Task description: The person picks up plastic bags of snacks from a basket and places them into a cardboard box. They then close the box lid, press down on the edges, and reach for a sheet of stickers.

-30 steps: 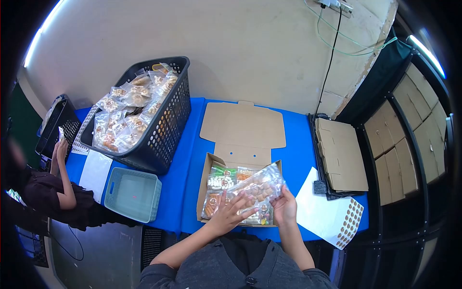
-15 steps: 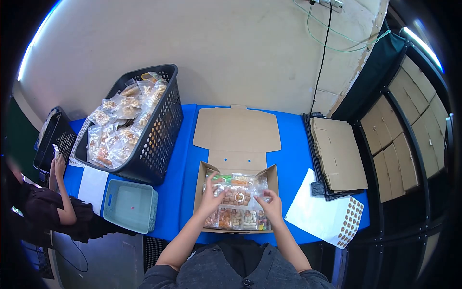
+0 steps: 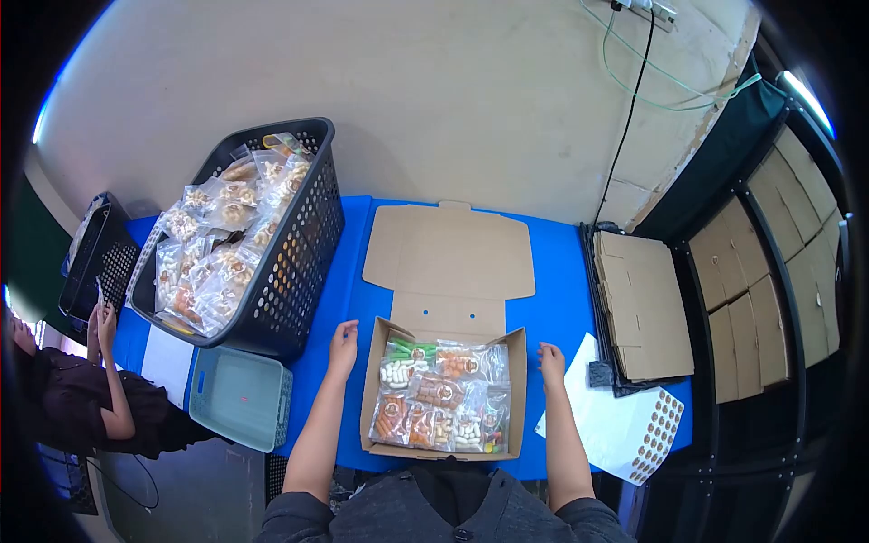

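Observation:
An open cardboard box (image 3: 370, 398) lies before me with its lid (image 3: 448, 249) folded back flat toward the wall. Clear snack packets (image 3: 439, 391) fill it, several in rows, holding orange, white, green and brown pieces, some with round stickers. Just left of the box, above the blue cloth, is my left hand (image 3: 343, 350), holding nothing, its fingers loosely apart. On the other side my right hand (image 3: 550, 364) is beside the box near the sticker sheet (image 3: 656, 436), also with nothing in it and fingers slightly bent. Neither hand touches the box.
A tall dark basket (image 3: 303, 262) heaped with snack packets stands at left, behind a grey-green tray (image 3: 240, 398). Flat cardboard boxes (image 3: 643, 308) are stacked at right. Another person (image 3: 90, 398) works at far left near a black basket (image 3: 100, 262). Cartons (image 3: 733, 326) fill a rack at right.
Both hands have lifted off the packets in the box and moved apart, one to each side of it. The packets now show fully. My view has shifted slightly.

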The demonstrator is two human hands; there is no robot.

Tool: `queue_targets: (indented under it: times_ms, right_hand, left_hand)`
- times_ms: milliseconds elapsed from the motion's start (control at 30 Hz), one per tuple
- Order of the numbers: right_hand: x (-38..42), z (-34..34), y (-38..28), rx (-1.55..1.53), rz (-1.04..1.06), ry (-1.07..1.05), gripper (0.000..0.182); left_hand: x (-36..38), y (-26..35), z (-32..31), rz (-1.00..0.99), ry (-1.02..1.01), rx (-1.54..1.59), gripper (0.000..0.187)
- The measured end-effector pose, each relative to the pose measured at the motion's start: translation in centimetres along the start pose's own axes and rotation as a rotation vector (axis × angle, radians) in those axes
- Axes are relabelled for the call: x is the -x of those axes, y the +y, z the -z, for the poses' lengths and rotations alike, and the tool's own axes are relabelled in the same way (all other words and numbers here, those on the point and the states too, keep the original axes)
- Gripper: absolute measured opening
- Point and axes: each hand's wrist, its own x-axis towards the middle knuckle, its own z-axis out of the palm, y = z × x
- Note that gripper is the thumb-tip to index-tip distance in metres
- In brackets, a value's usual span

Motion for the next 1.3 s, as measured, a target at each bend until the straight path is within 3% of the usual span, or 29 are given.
queue_targets:
  times_ms: [33,100,133,200,233,267,400,433,500,567,600,667,700,733,767,800,833,967,1000,1033,1133,1200,1300]
  right_hand:
    - [-0.4,-0.9,-0.5,-0.001,0.004,-0.001,0.030]
    - [-1.4,-2.3,-0.9,-0.217,-0.208,-0.197,0.042]
    - [-1.9,-3.0,-0.9,-0.218,-0.207,-0.195,0.042]
    - [-3.1,-4.5,-0.8,-0.456,-0.288,-0.402,0.045]
    - [-3.5,-5.2,-0.9,-0.457,-0.287,-0.401,0.045]
    - [-3.8,-6.0,-1.1,-0.495,-0.320,-0.364,0.055]
    - [-1.8,-8.1,-5.3,-0.461,-0.446,-0.270,0.075]
    - [-1.5,-8.1,-5.5,-0.462,-0.447,-0.269,0.075]
    - [-1.1,-8.1,-5.7,-0.638,-0.297,-0.555,0.079]
    - [-1.8,-9.0,-4.6,-0.591,-0.174,-0.495,0.078]
    - [-2.0,-9.3,-3.9,-0.546,-0.054,-0.431,0.077]
    - [-2.2,-8.3,-3.5,-0.589,-0.016,-0.461,0.076]
    - [-2.2,-8.0,-3.5,-0.636,0.025,-0.492,0.075]
    - [-0.5,-7.9,-4.9,-0.604,0.033,-0.259,0.070]
    - [0.3,-8.5,-5.7,-0.606,0.040,-0.261,0.070]
    - [0.9,-9.1,-6.2,-0.559,0.150,-0.122,0.072]
    - [1.5,-9.1,-6.5,-0.508,0.255,0.017,0.075]
    - [2.7,-7.3,-7.6,-0.494,0.191,-0.082,0.053]
    - [2.8,-7.1,-7.5,-0.556,0.199,-0.093,0.042]
    - [3.0,-6.9,-7.1,-0.558,0.205,-0.096,0.042]
    - [3.7,-6.5,-7.1,-0.480,0.230,-0.071,0.039]
    - [4.3,-6.1,-7.1,-0.385,0.412,0.055,0.037]
    - [5.1,-5.0,-5.8,-0.232,0.552,0.015,0.028]
  left_hand:
    - [-0.6,-0.4,-0.5,-0.003,0.002,0.002,0.024]
    - [-1.5,-1.0,-1.6,0.238,-0.096,0.134,0.026]
    - [-1.8,-1.2,-2.4,0.294,-0.135,0.224,0.030]
    - [-2.5,-1.5,-3.9,0.314,-0.177,0.211,0.035]
    - [-3.0,-2.2,-4.5,0.337,-0.218,0.198,0.040]
    - [-6.1,-8.8,-5.5,0.340,-0.356,0.293,0.045]
    - [-3.8,-1.8,-6.3,0.496,-0.388,0.539,0.041]
    - [-3.1,0.3,-6.5,0.544,-0.475,0.676,0.041]
    - [-3.7,-1.3,-7.1,0.590,-0.560,0.816,0.042]
    - [-6.1,-8.5,-8.2,0.483,-0.508,0.731,0.046]
    - [-5.6,-7.2,-7.9,0.484,-0.507,0.732,0.046]
    - [-3.5,-2.3,-7.5,0.362,-0.215,0.644,0.043]
    - [-3.2,-2.0,-7.9,0.360,-0.215,0.646,0.043]
    - [-3.0,-1.6,-8.2,0.088,-0.098,0.609,0.042]
    - [-3.0,-1.2,-8.2,-0.184,0.021,0.564,0.042]
    - [-2.2,-0.1,-7.2,-0.259,-0.120,0.527,0.046]
    - [-1.5,1.1,-6.9,-0.261,-0.118,0.528,0.046]
    - [-0.6,3.8,-6.9,-0.246,-0.033,0.567,0.042]
    - [-0.5,4.6,-6.7,-0.167,-0.001,0.585,0.039]
    - [-0.3,5.3,-6.5,-0.088,0.031,0.604,0.037]
    - [0.1,5.4,-6.8,-0.159,0.047,0.573,0.035]
    - [0.9,4.9,-6.7,-0.183,-0.005,0.548,0.036]
    - [2.1,4.4,-6.1,-0.283,-0.117,0.410,0.041]
